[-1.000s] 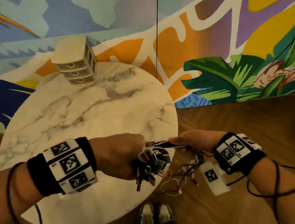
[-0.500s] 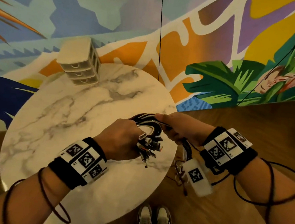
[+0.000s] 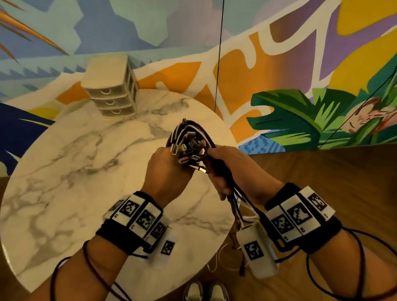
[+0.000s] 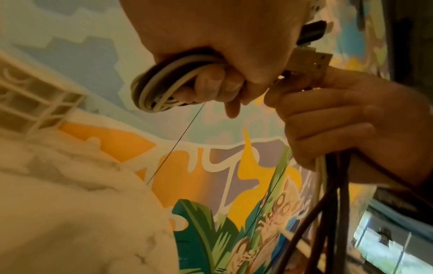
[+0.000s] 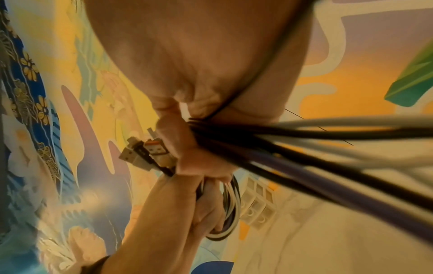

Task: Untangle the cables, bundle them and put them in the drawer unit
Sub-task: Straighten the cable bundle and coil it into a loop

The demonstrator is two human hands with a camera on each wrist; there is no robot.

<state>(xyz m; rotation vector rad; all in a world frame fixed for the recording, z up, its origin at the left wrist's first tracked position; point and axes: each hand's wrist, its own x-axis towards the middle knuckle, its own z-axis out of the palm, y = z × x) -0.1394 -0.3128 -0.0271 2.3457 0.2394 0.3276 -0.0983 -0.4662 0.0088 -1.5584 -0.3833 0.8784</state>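
Currently my left hand (image 3: 166,171) is fisted around the coiled loops of the cable bundle (image 3: 189,147), with its USB plugs (image 3: 185,149) sticking up between my hands above the marble table (image 3: 71,163). My right hand (image 3: 235,170) is clenched on the black and white strands (image 3: 236,201) trailing down past the table's edge. I judge those loose tails could snag or the coil could spring apart if either fist slackens. At the table's far left rim stands the 3-drawer unit (image 3: 112,94), all 3 drawers closed, against a painted mural wall (image 3: 296,63) over wooden flooring (image 3: 333,186).
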